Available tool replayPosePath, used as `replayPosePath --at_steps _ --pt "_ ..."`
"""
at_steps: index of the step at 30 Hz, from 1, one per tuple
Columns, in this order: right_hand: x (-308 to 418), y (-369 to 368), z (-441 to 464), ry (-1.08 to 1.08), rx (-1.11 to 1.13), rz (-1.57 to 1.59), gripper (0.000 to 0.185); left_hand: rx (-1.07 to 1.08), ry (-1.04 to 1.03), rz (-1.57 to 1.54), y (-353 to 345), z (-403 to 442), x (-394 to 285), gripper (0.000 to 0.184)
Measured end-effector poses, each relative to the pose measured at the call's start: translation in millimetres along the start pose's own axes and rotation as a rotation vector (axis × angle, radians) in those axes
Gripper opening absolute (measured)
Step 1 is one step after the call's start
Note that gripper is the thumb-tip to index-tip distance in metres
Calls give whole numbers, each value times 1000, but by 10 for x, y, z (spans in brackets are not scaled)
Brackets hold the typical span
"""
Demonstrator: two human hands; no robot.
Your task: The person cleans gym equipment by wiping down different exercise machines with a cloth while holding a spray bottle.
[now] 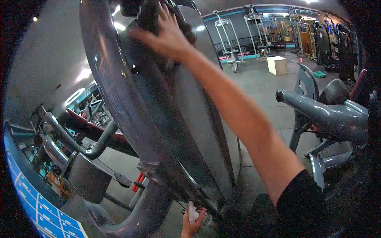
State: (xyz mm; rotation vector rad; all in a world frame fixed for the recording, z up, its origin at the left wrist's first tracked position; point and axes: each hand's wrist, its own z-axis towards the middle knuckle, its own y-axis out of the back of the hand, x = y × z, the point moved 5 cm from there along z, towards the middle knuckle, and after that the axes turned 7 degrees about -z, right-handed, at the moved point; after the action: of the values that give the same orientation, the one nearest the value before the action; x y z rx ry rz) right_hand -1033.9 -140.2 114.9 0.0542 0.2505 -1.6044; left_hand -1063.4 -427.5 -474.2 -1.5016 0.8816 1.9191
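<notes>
At the top of the view my right hand (168, 39) reaches up to the tall grey gym machine (119, 79), its fingers spread over a dark part near the top. Motion blurs the hand a little, and I cannot tell whether a dark cloth lies under the palm. Low in the view, beside the machine's base, my left hand (189, 228) is closed around a spray bottle (193, 213) with a white trigger head. Part of the bottle's clear body shows to the right of the fingers.
To the right stands another grey machine (327, 113). A pale box (277, 65) sits on the floor behind, with cable stations (226, 37) along the far wall. At left are a padded machine (87, 174) and blue lockers (43, 206).
</notes>
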Motion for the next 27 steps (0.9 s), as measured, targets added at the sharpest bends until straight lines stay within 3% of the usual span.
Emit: replayPosePath --at_steps 1,4,5,7,9,10,11,12,13,15,17,20,22,23,24,25,27 --pt "-45 61 172 -86 177 53 109 38 28 21 19 1 185 47" --pt "-329 -62 58 -197 156 311 107 -2 -68 -66 -94 -13 -319 44" --pt "-275 22 -149 -237 133 350 96 -6 -60 -68 -130 -20 -466 44" --pt "-127 190 -684 -341 101 410 78 -62 40 -164 -148 -18 -617 27" --pt "83 367 -1511 -533 190 438 71 -23 5 -120 -138 -16 -604 28" --pt "51 334 -2087 -520 329 390 76 15 -32 -76 -136 6 -589 30" --pt "290 560 -2460 -581 275 385 81 16 -31 -78 -101 19 -351 30" --pt "391 628 -3161 -576 236 261 59 -45 -141 7 -28 10 -5 31" --pt "507 641 -4028 -680 338 205 60 -104 -248 93 7 -24 156 32" --pt "1015 972 -4955 -792 316 185 60 -94 -175 -37 -156 -55 -645 34" --pt "1623 1258 -5594 -610 577 0 62 -85 -75 -159 -197 -40 -884 35" --pt "1714 997 -7545 -871 962 29 104 2 -123 -62 -140 -50 -585 33" --pt "1398 1003 -5913 -1053 774 69 113 -16 -106 -119 -135 2 -532 27" --pt "1210 1015 -5152 -909 602 109 117 -15 -77 -112 -179 -15 -604 27" --pt "995 1063 -4054 -507 224 167 122 -93 -158 -86 -211 -23 -751 26" --pt "805 924 -3590 -452 132 302 127 -167 -235 -56 -217 -48 -854 24" --pt "615 759 -2419 -245 94 137 119 -69 -186 -50 -170 7 -677 28"
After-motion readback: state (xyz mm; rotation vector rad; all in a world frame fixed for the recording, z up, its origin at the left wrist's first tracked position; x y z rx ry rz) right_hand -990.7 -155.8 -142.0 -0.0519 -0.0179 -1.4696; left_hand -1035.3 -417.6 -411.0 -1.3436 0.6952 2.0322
